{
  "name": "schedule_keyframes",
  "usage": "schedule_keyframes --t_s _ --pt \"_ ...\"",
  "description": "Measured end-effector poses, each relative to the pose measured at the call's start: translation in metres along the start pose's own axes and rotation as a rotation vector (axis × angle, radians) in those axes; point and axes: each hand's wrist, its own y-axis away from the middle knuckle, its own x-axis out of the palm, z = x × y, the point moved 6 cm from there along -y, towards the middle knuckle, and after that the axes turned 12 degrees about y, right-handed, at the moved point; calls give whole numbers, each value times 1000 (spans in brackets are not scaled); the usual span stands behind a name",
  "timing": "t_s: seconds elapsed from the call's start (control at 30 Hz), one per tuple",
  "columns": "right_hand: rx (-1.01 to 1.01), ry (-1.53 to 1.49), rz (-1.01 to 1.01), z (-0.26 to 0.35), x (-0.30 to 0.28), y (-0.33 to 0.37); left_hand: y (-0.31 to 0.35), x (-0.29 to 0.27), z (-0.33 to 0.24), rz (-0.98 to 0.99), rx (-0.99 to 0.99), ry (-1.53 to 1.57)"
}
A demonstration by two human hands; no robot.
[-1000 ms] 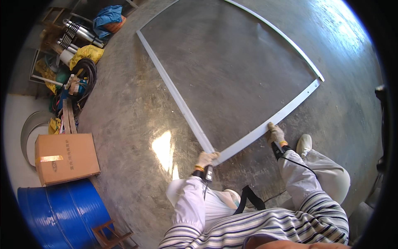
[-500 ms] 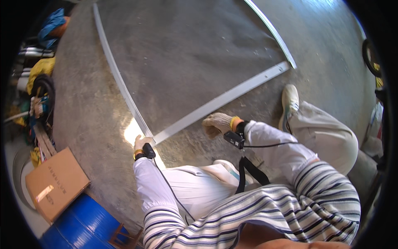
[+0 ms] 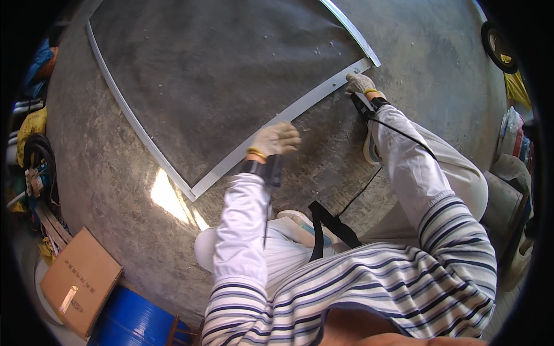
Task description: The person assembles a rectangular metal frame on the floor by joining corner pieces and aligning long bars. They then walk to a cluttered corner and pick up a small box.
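A light-grey metal bar (image 3: 300, 109) lies slantwise on the floor in front of me, as the near side of a large frame. Its left end meets a long side bar (image 3: 135, 124), and its right end meets another side bar (image 3: 353, 32). A dark sheet-like surface (image 3: 231, 69) fills the inside. My right hand (image 3: 359, 85), in a knitted glove, has its fingers curled on the near bar close to the right corner. My left hand (image 3: 276, 139), gloved too and slightly blurred, is over the middle of that bar with fingers stretched out, holding nothing.
At the lower left a cardboard box (image 3: 81, 282) rests by a blue drum (image 3: 133, 320). Cables, yellow bags and other clutter line the left edge. A tyre (image 3: 497, 49) and more bags stand at the right. A black strap (image 3: 332, 225) hangs before my body.
My left hand has left the near-left corner and moved right and away from me. My right hand has reached out to the bar's right end. The view has shifted.
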Motion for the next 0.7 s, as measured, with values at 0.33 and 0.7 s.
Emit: schedule_keyframes --t_s 0.33,0.7 --pt "144 -577 -106 -50 70 -35 -19 -83 27 -497 185 661" --pt "407 -1840 78 -8 79 -5 19 -120 5 -533 24 600"
